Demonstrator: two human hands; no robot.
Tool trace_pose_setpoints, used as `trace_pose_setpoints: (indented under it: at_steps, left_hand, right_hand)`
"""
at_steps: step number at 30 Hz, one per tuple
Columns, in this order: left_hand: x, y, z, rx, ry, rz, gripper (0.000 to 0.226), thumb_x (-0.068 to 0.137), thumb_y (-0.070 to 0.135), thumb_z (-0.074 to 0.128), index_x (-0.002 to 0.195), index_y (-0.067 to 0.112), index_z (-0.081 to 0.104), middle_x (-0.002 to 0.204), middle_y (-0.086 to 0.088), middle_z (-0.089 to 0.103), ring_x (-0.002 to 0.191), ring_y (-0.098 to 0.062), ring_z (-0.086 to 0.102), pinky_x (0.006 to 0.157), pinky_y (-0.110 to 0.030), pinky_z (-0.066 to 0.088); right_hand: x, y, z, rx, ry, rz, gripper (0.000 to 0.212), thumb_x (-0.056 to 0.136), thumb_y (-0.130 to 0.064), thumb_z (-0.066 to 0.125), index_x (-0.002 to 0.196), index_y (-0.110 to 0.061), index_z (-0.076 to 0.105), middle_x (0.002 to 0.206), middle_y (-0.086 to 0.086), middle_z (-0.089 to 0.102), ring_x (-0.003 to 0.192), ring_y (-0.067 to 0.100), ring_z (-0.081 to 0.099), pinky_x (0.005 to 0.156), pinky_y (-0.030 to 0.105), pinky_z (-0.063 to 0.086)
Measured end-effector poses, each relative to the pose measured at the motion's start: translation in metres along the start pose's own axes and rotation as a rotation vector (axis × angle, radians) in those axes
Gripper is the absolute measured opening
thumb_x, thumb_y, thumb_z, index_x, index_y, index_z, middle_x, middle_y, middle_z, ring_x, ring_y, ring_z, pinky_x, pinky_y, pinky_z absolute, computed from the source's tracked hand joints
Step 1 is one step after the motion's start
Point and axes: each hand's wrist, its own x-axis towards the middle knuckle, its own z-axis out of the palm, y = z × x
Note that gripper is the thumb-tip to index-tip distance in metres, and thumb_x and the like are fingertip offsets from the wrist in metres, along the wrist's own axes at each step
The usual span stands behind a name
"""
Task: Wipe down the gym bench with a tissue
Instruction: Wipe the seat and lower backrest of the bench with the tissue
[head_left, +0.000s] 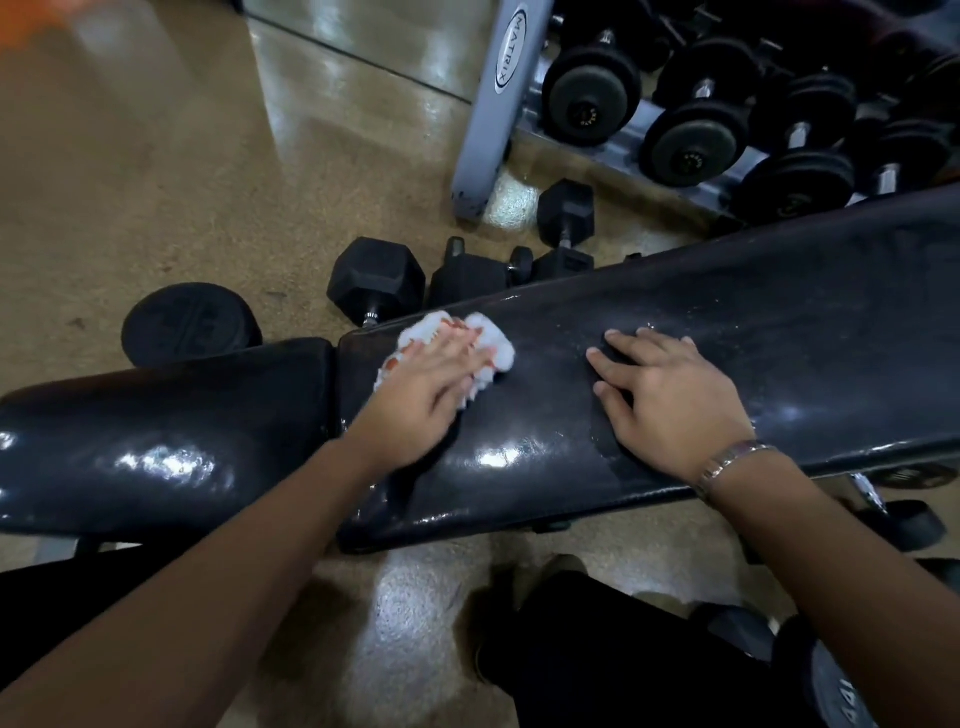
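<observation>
Head view: black padded gym bench (675, 322), short pad and long pad, lying across the frame; white tissue (491, 345) with orange-red marks, crumpled, on the long pad's left end just beside the gap between pads, pinned under the left hand (431, 387), fingers straight and pressing, nothing gripped; right hand (670, 400) palm-down on the same pad, fingers spread, holding nothing, metal wristband (727, 462) at the wrist. Beyond the bench: hex dumbbells (376, 278) on the tan floor (156, 182); grey rack upright (506, 52) lettered "MATRIX"; round dumbbells (589, 96) racked beside it, end-cap markings too blurred to read.
</observation>
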Motion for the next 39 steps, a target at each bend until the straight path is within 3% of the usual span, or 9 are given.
trace_pose_setpoints:
  at_steps: [3,8,14,20,23,26,30,36,39]
  left_hand:
    - [0.024,0.016,0.009,-0.013,0.098,-0.189,0.046,0.104,0.028,0.038,0.149,0.030,0.045,0.162,0.002,0.031,0.155,-0.019,0.014,0.125,-0.052,0.013]
    - [-0.014,0.022,0.009,-0.021,-0.025,0.136,0.042,0.107,0.027,0.042,0.149,0.030,0.046,0.162,0.007,0.033,0.154,-0.010,0.016,0.127,-0.038,0.010]
    - [0.048,0.010,0.004,0.007,0.075,-0.109,0.044,0.105,0.029,0.042,0.149,0.028,0.046,0.162,-0.002,0.034,0.154,-0.020,0.020,0.124,-0.051,0.018]
    - [-0.007,0.006,0.001,0.037,-0.041,0.104,0.045,0.108,0.032,0.038,0.153,0.036,0.038,0.164,0.011,0.026,0.155,-0.009,0.010,0.127,-0.037,0.006]
    - [0.034,-0.015,-0.009,0.053,-0.012,-0.018,0.047,0.105,0.039,0.035,0.151,0.034,0.042,0.162,0.004,0.034,0.154,-0.013,0.021,0.126,-0.044,0.016]
    - [0.073,0.011,-0.003,0.052,0.027,-0.067,0.048,0.102,0.033,0.039,0.148,0.024,0.048,0.157,-0.007,0.042,0.150,-0.021,0.033,0.125,-0.035,0.018]
    - [0.030,0.034,0.012,0.089,-0.043,0.123,0.046,0.108,0.029,0.037,0.154,0.034,0.037,0.165,0.006,0.026,0.155,-0.013,0.012,0.126,-0.034,0.004]
    - [0.072,0.018,0.008,0.157,0.006,-0.068,0.053,0.101,0.039,0.031,0.152,0.030,0.040,0.162,-0.004,0.033,0.153,-0.023,0.024,0.124,-0.048,0.020]
    - [0.049,0.059,0.027,0.150,-0.013,0.017,0.050,0.105,0.032,0.034,0.155,0.031,0.034,0.165,-0.002,0.025,0.155,-0.023,0.013,0.127,-0.044,0.008]
  right_hand:
    - [0.000,-0.001,0.001,0.006,-0.007,0.006,0.038,0.094,-0.033,0.058,0.131,-0.026,0.064,0.143,0.003,0.056,0.135,0.031,0.048,0.111,0.058,0.035]
    - [-0.001,0.000,0.000,0.005,-0.017,0.004,0.039,0.095,-0.034,0.057,0.133,-0.027,0.062,0.145,0.002,0.055,0.136,0.030,0.047,0.112,0.057,0.034]
    - [0.001,-0.002,-0.001,0.005,-0.069,0.026,0.042,0.097,-0.035,0.052,0.138,-0.028,0.057,0.150,0.001,0.049,0.142,0.028,0.039,0.116,0.055,0.027]
    - [0.002,-0.005,-0.005,0.019,-0.116,0.052,0.044,0.098,-0.037,0.048,0.142,-0.030,0.053,0.154,-0.002,0.043,0.145,0.025,0.034,0.119,0.052,0.023]
    - [0.002,-0.006,-0.007,0.025,-0.131,0.064,0.044,0.099,-0.037,0.047,0.142,-0.031,0.051,0.155,-0.004,0.041,0.146,0.023,0.031,0.120,0.051,0.021]
    - [0.002,-0.005,-0.008,0.041,-0.135,0.068,0.044,0.099,-0.038,0.046,0.143,-0.032,0.051,0.156,-0.005,0.040,0.147,0.022,0.030,0.121,0.050,0.020]
    - [0.000,-0.002,-0.010,0.078,-0.145,0.070,0.044,0.099,-0.039,0.047,0.143,-0.034,0.050,0.156,-0.008,0.040,0.147,0.019,0.030,0.122,0.046,0.017]
    - [0.008,0.011,-0.028,0.389,-0.050,0.159,0.046,0.094,-0.013,0.053,0.138,-0.026,0.058,0.147,-0.009,0.052,0.138,0.011,0.045,0.118,0.031,0.032]
    - [0.001,0.018,-0.035,0.383,-0.016,0.141,0.046,0.093,-0.010,0.052,0.137,-0.023,0.059,0.147,-0.008,0.051,0.138,0.012,0.044,0.116,0.031,0.034]
